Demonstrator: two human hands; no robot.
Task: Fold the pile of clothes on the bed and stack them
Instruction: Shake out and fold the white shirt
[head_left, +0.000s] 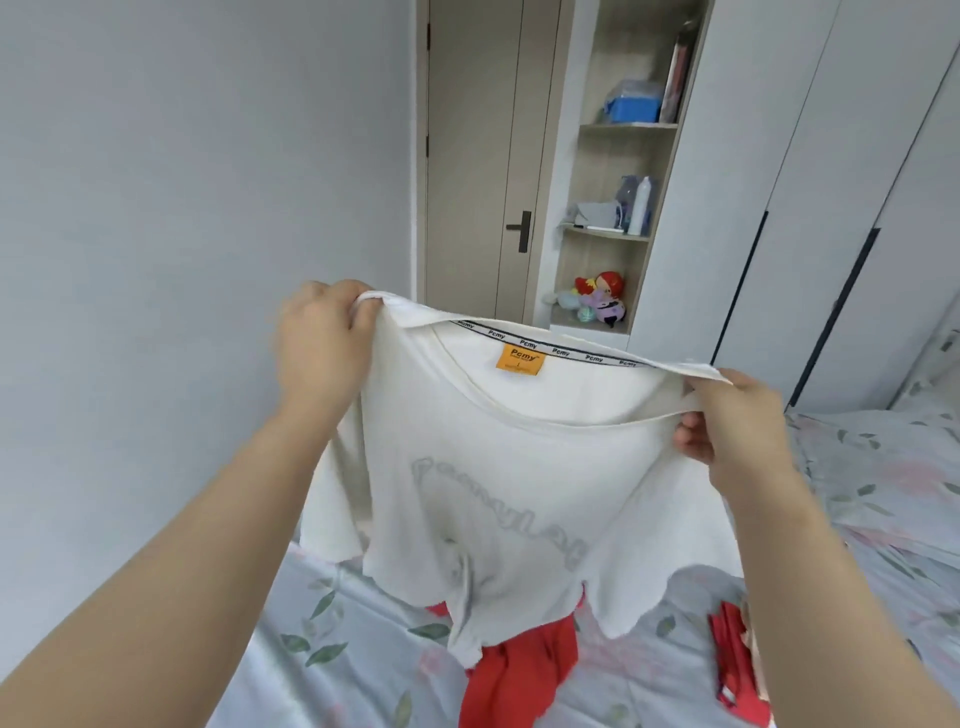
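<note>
A white T-shirt (498, 467) with an orange neck label and grey lettering hangs in the air in front of me, spread out by its shoulders. My left hand (324, 348) grips the left shoulder. My right hand (732, 421) pinches the right shoulder. The shirt's hem dangles just above the bed (332, 639). Below it lies a crumpled red garment (519, 675), partly hidden by the shirt. A second red piece (735, 660), folded, lies on the bed at the right.
The bed has a pale floral sheet, with a pillow (883, 467) at the right. Behind stand a closed door (483, 166), open shelves (618, 182) with toys and boxes, and a white wardrobe (810, 208). A bare wall fills the left.
</note>
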